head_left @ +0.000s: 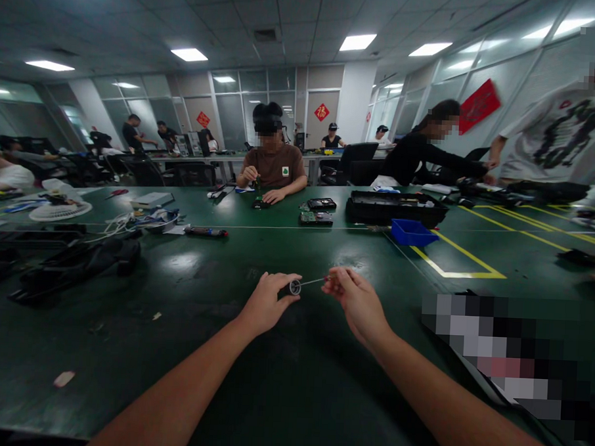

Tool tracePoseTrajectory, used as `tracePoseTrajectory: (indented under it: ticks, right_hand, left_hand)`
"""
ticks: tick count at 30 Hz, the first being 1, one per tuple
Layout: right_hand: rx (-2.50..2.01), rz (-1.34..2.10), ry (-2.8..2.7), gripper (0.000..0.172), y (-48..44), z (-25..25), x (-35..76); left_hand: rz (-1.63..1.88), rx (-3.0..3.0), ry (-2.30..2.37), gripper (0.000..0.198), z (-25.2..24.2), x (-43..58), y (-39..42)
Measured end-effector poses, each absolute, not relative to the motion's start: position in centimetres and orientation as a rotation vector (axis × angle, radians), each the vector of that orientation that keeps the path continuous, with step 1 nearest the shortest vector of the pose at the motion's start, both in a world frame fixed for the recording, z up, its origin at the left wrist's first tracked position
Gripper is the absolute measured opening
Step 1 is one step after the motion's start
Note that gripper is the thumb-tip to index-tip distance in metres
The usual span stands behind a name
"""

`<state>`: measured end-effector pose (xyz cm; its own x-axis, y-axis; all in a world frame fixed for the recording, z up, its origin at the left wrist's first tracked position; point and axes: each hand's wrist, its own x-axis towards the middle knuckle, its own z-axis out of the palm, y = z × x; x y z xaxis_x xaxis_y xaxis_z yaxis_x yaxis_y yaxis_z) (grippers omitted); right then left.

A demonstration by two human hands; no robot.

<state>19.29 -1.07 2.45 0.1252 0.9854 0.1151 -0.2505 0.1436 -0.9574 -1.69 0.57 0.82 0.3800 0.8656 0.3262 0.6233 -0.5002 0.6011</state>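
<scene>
Above the green table, my left hand (269, 304) is closed with thumb and fingers around a small dark round part (295, 287) with a pale ring at its open end. A thin metal rod (312, 282) reaches from this ring to my right hand (351, 294), whose fingers pinch its reddish end. The rod's far tip meets the ring area; whether it goes inside I cannot tell. Fingers hide most of the rod's held end, so its exact kind does not show.
A blue bin (413, 233) stands beside a black tray (395, 209). Hard drives (316, 218) lie before a person (275, 166) working opposite. A screwdriver-like tool (206, 231), a white fan (60, 211) and black bags (81, 259) lie left. A blurred-out item (499, 350) lies right.
</scene>
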Motion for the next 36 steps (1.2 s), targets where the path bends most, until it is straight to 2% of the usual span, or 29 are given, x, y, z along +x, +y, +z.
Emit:
tracePoseTrajectory:
  ticks: [2, 11, 36]
  right_hand:
    - [-0.958, 1.282, -0.889, 0.037, -0.6, 1.9, 19.4]
    - [-1.047, 0.955, -1.136, 0.038, -0.9, 1.6, 19.2]
    - [-1.283, 0.726, -1.405, 0.034, -1.9, 3.3, 19.5]
  left_hand:
    - [0.852, 2.300, 1.292, 0.040, 0.8, -1.8, 0.7]
    - [0.804, 2.297, 1.348, 0.039, 1.0, -1.7, 0.6]
    - [0.858, 2.221, 1.343, 0.040, 0.9, -1.7, 0.5]
